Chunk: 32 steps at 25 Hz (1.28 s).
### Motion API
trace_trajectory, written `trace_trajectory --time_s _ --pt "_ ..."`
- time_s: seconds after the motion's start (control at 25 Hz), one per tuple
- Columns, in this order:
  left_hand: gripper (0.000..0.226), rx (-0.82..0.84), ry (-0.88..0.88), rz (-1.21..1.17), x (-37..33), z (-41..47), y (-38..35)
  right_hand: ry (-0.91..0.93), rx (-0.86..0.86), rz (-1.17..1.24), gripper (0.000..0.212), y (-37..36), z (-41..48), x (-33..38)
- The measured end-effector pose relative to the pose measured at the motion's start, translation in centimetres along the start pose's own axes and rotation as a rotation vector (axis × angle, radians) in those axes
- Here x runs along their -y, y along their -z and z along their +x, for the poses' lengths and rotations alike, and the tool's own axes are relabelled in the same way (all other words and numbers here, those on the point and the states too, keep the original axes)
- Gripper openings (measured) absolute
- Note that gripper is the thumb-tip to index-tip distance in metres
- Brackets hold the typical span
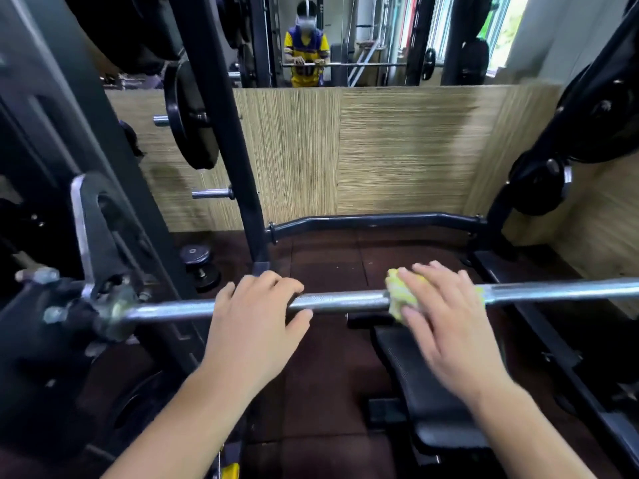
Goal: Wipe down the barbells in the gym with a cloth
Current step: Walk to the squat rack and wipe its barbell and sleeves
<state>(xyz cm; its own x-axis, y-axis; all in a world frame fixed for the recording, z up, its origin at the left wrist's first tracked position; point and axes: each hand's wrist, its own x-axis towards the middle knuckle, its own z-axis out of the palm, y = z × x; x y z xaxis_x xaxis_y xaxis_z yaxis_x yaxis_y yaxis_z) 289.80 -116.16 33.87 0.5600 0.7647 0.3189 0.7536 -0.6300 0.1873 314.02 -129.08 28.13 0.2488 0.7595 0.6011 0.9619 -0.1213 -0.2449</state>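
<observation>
A chrome barbell (345, 301) runs across the view at waist height, resting in the black rack on the left. My left hand (257, 316) grips the bar left of centre, fingers curled over the top and thumb underneath. My right hand (446, 312) presses a yellow-green cloth (397, 293) around the bar right of centre; most of the cloth is hidden under my palm and fingers.
A black bench (415, 382) sits under the bar. Black rack uprights (224, 133) with weight plates (188, 115) stand left and right. A dumbbell (200, 264) lies on the dark rubber floor. A mirror (345, 39) above the wood-panelled wall reflects a person at the bar.
</observation>
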Motion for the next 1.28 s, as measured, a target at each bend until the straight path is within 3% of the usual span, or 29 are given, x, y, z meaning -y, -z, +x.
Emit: trace_trajectory --time_s 0.12,0.28,0.64,0.76,0.96,1.16,1.28 --pt "0.034 -0.089 0.0 0.031 0.1 0.0 -1.1 -0.074 -0.202 0.007 0.042 -2.4 0.7 2.7" --pt "0.034 -0.285 -0.006 0.085 -0.1 -0.5 -3.6 0.148 -0.345 -0.009 0.044 -7.1 0.4 6.2" --pt "0.041 -0.626 -0.095 0.2 0.9 -0.6 -7.6 0.308 -0.599 -0.116 0.044 -9.1 0.0 3.0" --pt "0.037 -0.593 -0.118 0.2 1.4 -0.7 -7.3 0.272 -0.595 -0.209 0.045 -9.5 0.8 4.5" --pt "0.032 -0.546 -0.195 0.248 2.2 -1.7 -6.1 0.454 -0.46 -0.295 0.044 -8.9 1.4 5.8" --pt "0.046 -0.617 -0.096 0.157 7.8 -4.0 -5.9 0.18 -0.6 -0.23 0.052 -6.6 -2.5 -2.0" --pt "0.041 -0.525 -0.017 0.174 9.4 -4.1 -5.7 0.116 -0.609 -0.221 0.045 -8.0 -1.2 2.4"
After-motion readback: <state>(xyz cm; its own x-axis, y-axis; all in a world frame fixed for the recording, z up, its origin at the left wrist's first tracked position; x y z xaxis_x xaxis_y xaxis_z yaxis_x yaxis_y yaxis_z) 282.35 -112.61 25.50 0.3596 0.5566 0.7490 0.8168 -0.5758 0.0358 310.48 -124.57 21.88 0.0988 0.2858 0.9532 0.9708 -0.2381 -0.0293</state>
